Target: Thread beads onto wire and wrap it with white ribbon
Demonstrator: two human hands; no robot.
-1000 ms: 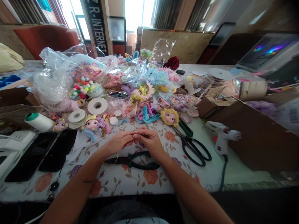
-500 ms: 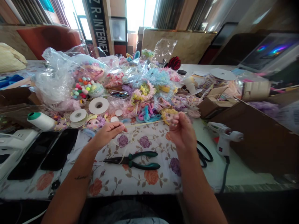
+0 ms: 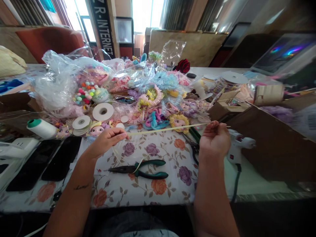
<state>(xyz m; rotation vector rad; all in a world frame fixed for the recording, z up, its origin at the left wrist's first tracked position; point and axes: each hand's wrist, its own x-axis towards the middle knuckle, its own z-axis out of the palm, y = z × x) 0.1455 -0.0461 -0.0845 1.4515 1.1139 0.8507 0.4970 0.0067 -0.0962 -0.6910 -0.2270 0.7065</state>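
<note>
A narrow pale yellow ribbon [image 3: 163, 129] is stretched between my two hands above the flowered tablecloth. My left hand [image 3: 111, 138] pinches it between thumb and fingers, and a loose length hangs below toward the table. My right hand [image 3: 214, 136] is closed on the other stretch, with a short end sticking out to its right. Long-nose pliers [image 3: 138, 169] with green handles lie below the ribbon, and part of the loose length crosses them. Behind the taut ribbon is a doll-face piece [image 3: 178, 122] with yellow hair. Another tool with dark handles [image 3: 195, 140] is partly hidden beside my right hand.
A white glue gun [image 3: 238, 146] stands right of my right hand, before a cardboard box [image 3: 276, 148]. Ribbon spools [image 3: 103, 112], a thread cone [image 3: 41, 128] and two phones [image 3: 61, 158] are at the left. Plastic bags and pastel trimmings [image 3: 158, 82] pile up behind.
My right hand has moved right, drawing out a longer stretch of ribbon between my hands. My left hand has shifted slightly left. The dark-handled tool's upper part now shows beside my right hand.
</note>
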